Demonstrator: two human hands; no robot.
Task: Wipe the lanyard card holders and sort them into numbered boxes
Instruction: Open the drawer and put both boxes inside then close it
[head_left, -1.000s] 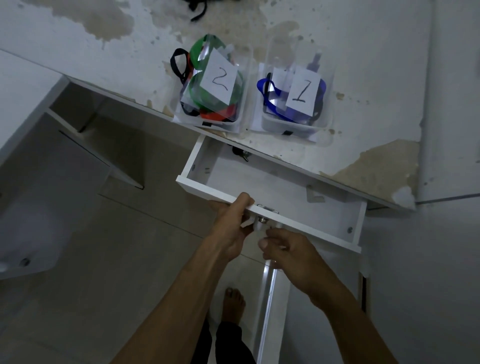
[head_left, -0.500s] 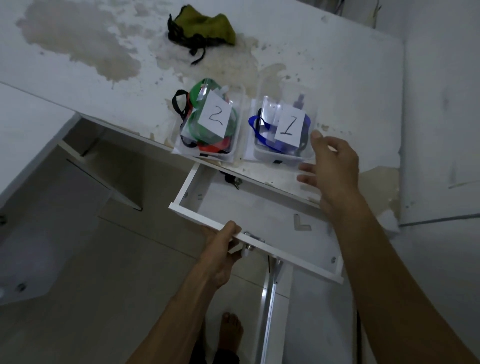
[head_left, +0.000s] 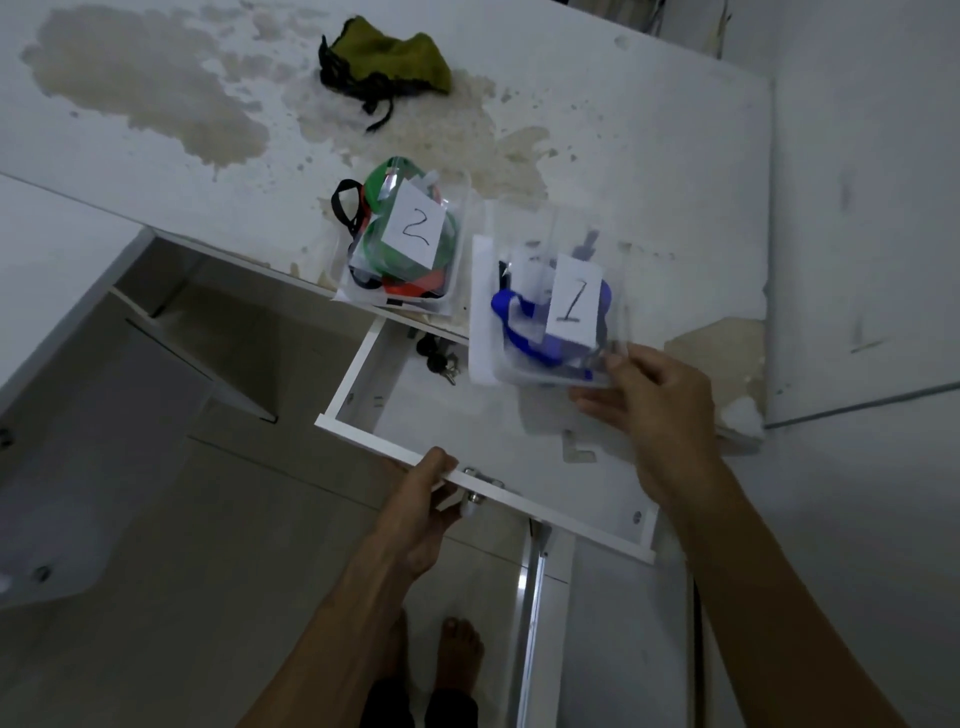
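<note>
Right hand (head_left: 652, 400) grips box 1 (head_left: 545, 317) above the open drawer (head_left: 395, 395), left hand (head_left: 421, 512) grips the drawer's near front.

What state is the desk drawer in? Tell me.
Open. The drawer is pulled out from under the desk, its inside visible; the left hand grips its front edge.

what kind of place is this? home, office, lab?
Probably a home room or small office, not a lab. A worn white desk with peeling, stained laminate, its drawer pulled open with keys inside, a bare tiled floor, and the person standing barefoot.
</note>
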